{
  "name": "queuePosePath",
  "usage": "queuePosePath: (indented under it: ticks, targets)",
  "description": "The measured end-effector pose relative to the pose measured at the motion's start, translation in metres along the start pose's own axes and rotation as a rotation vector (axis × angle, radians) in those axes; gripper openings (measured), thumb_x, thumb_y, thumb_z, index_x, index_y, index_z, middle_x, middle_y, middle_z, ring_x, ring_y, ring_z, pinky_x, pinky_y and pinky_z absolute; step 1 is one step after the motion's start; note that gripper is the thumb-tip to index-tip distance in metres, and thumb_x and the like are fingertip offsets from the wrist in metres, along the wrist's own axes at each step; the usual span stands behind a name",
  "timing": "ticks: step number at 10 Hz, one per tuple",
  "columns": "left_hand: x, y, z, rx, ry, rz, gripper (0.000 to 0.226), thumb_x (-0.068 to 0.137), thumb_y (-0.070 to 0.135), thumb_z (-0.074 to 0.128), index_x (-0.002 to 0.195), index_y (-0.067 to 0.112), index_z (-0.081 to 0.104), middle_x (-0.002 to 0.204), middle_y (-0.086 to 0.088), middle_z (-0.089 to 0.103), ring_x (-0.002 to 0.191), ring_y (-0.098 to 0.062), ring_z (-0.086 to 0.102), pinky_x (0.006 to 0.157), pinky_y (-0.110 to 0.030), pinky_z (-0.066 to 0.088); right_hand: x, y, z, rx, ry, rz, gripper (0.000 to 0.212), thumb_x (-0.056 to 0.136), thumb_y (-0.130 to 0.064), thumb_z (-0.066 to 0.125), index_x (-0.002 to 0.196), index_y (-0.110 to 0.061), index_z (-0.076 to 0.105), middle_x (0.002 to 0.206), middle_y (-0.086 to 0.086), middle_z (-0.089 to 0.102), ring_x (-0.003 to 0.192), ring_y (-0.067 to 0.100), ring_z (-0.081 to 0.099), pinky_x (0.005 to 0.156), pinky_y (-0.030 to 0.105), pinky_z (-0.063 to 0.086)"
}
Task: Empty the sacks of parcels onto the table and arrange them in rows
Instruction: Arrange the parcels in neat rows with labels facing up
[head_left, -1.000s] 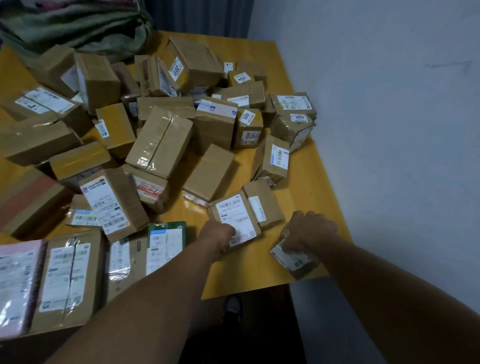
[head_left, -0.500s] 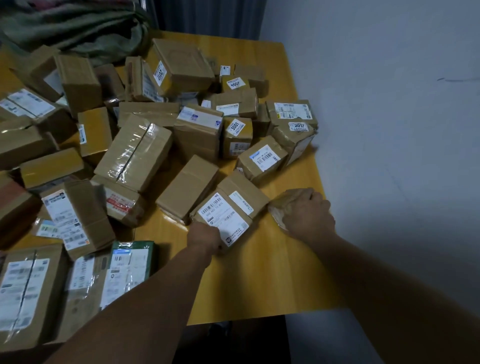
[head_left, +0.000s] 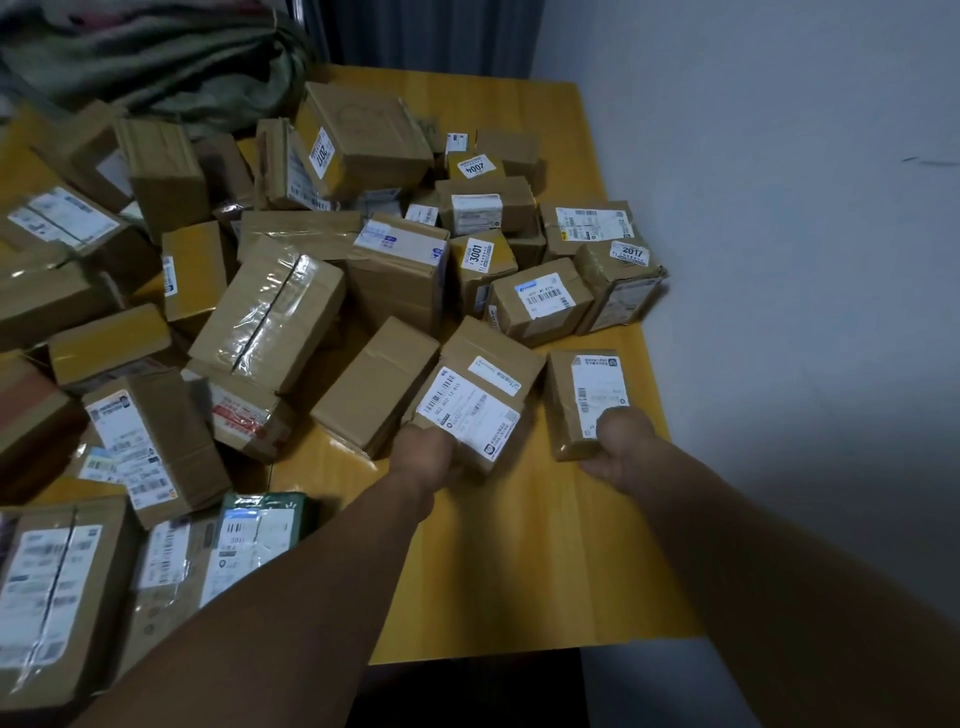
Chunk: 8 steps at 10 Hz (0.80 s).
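Left hand (head_left: 430, 457), arm stretched forward, has its grip clenched on the near end of a labelled parcel (head_left: 470, 410) flat on the worktop (head_left: 519, 545), its long axis slanting away rightward. Right hand (head_left: 618, 441) grasps the near end of a small parcel (head_left: 576, 400) just beside it, label up, its long axis pointing away.

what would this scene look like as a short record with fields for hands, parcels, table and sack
left hand: grips the near end of the big-label parcel
right hand: grips the near end of the small parcel, thumb on top
placement: the two held parcels lie side by side near the right edge of the table
pile: many brown boxes, jumbled, not in rows
sack: green, crumpled at the far left
task state: rows barely begun
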<state>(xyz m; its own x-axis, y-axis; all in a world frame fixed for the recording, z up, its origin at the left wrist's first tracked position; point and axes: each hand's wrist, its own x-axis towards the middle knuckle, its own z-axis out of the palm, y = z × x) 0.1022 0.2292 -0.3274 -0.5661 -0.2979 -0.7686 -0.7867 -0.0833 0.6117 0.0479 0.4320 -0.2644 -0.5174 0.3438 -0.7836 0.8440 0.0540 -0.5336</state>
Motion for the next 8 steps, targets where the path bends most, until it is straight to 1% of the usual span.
queuePosePath:
  ticks: [1, 2, 3, 4, 5, 6, 7, 8]
  targets:
    - [-0.01, 0.008, -0.016, 0.003, 0.149, 0.009, 0.031, 0.08, 0.008, 0.059, 0.111, 0.003, 0.063, 0.112, -0.016, 0.067, 0.092, -0.029, 0.064, 0.073, -0.043, 0.061, -0.001, 0.002, 0.014, -0.055, 0.031, 0.02, 0.037, 0.101, -0.019, 0.046, 0.137, -0.015, 0.05, 0.127, 0.017, 0.06, 0.11, 0.039, 0.061, 0.085, 0.051, 0.055]
    - [-0.012, 0.013, -0.036, 0.27, 0.335, 0.141, 0.04, 0.079, 0.017, 0.059, 0.116, 0.003, 0.058, 0.123, -0.018, 0.058, 0.106, -0.035, 0.057, 0.082, -0.044, 0.056, -0.008, -0.002, 0.03, -0.118, 0.059, -0.043, 0.035, 0.097, -0.023, 0.053, 0.13, -0.013, 0.056, 0.115, 0.015, 0.063, 0.101, 0.035, 0.064, 0.075, 0.043, 0.055]
    - [-0.012, 0.025, -0.06, 0.554, 0.48, 0.253, 0.061, 0.085, 0.022, 0.066, 0.14, 0.009, 0.042, 0.143, -0.018, 0.034, 0.133, -0.038, 0.033, 0.107, -0.049, 0.037, -0.02, -0.003, 0.053, -0.157, 0.006, -0.063, 0.02, 0.097, -0.02, 0.054, 0.114, -0.012, 0.057, 0.099, 0.016, 0.064, 0.092, 0.029, 0.066, 0.069, 0.039, 0.054]
    - [-0.004, 0.036, -0.067, 0.628, 0.442, 0.21, 0.079, 0.084, 0.027, 0.069, 0.15, 0.011, 0.028, 0.154, -0.018, 0.022, 0.143, -0.038, 0.021, 0.115, -0.051, 0.029, -0.021, 0.003, 0.062, -0.167, 0.019, -0.068, 0.024, 0.096, -0.02, 0.057, 0.119, -0.01, 0.056, 0.101, 0.015, 0.063, 0.089, 0.028, 0.063, 0.073, 0.041, 0.055]
    - [0.021, 0.03, -0.077, 0.721, 0.34, 0.176, 0.104, 0.082, 0.04, 0.074, 0.157, 0.011, 0.009, 0.163, -0.016, 0.01, 0.151, -0.034, 0.004, 0.121, -0.054, 0.015, -0.023, 0.014, 0.077, -0.226, 0.015, -0.131, 0.037, 0.095, -0.016, 0.057, 0.129, -0.003, 0.056, 0.117, 0.024, 0.064, 0.086, 0.026, 0.06, 0.077, 0.043, 0.056]
    - [0.032, 0.021, -0.085, 0.771, 0.292, 0.184, 0.113, 0.08, 0.047, 0.075, 0.157, 0.009, 0.002, 0.162, -0.017, 0.012, 0.151, -0.034, 0.006, 0.12, -0.054, 0.018, -0.021, 0.021, 0.086, -0.269, 0.011, -0.172, 0.036, 0.092, -0.012, 0.057, 0.123, 0.006, 0.058, 0.105, 0.025, 0.065, 0.075, 0.025, 0.057, 0.073, 0.041, 0.055]
    - [0.037, 0.014, -0.094, 0.777, 0.257, 0.243, 0.113, 0.079, 0.045, 0.077, 0.156, 0.005, 0.005, 0.154, -0.019, 0.024, 0.143, -0.037, 0.023, 0.112, -0.049, 0.031, -0.035, 0.026, 0.108, -0.35, -0.044, -0.208, 0.03, 0.091, -0.009, 0.057, 0.115, 0.008, 0.062, 0.081, 0.012, 0.057, 0.067, 0.023, 0.057, 0.061, 0.034, 0.053]
    - [0.034, 0.014, -0.1, 0.696, 0.234, 0.247, 0.108, 0.074, 0.049, 0.079, 0.151, 0.004, 0.019, 0.145, -0.018, 0.033, 0.134, -0.036, 0.033, 0.108, -0.045, 0.036, -0.044, 0.029, 0.119, -0.379, -0.067, -0.216, 0.015, 0.091, -0.01, 0.058, 0.103, -0.002, 0.063, 0.076, 0.007, 0.056, 0.059, 0.016, 0.055, 0.05, 0.028, 0.051]
